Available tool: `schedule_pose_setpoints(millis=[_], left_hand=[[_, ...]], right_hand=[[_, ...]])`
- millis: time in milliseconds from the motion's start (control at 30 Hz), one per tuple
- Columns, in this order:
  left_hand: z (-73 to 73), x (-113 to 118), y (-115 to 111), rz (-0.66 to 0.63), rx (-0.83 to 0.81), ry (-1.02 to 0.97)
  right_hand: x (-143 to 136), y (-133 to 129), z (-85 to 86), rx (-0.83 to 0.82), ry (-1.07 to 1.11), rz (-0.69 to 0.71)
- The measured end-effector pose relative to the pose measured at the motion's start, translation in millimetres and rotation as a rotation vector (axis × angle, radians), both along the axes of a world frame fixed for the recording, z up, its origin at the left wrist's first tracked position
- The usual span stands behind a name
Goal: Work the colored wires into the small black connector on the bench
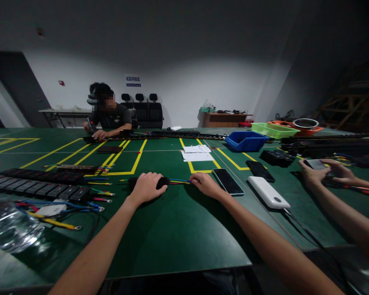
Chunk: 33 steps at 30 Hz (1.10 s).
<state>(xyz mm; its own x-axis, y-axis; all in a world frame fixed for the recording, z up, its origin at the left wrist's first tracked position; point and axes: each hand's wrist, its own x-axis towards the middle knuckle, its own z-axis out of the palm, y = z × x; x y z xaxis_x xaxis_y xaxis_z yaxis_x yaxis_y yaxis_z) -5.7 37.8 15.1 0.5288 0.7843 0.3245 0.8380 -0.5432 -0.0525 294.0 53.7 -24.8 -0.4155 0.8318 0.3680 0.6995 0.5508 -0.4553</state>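
My left hand [146, 189] is wrapped over a small black block [163, 182] lying on the green table, so most of the block is hidden beneath it. Blue, yellow and red wires [180, 181] run out of its right end. A shorter wire end [123, 180] sticks out on the left. With fingers pinched together, my right hand [205, 184] holds the far ends of those wires, and the tips are covered by the fingers. Just right of that hand lies a phone [228, 182].
Long black terminal strips [46, 186] with lugged wires and a clear plastic item [10, 225] lie left. Right are a white power bank [268, 192], a dark phone [260, 171] and a co-worker's hands [327, 172]. Papers [197, 153] and a blue bin [246, 141] sit beyond; another person [110, 110] works opposite.
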Motion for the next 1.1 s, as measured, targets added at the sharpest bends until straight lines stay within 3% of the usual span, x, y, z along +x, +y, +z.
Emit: schedule_pose_setpoints(millis=[467,700,1100], left_hand=[[2.3,0.9,-1.0,0.008,-0.018,-0.007],[0.6,0.3,-0.4,0.004,-0.006,-0.002],[-0.9,-0.3,1.4,0.008,-0.002,0.001]], right_hand=[[-3.0,-0.8,-4.7,-0.072,0.000,-0.040],[0.1,1.7,-5.1,-0.031,0.011,0.041],[0.4,-0.2,1.9,-0.016,-0.017,0.007]])
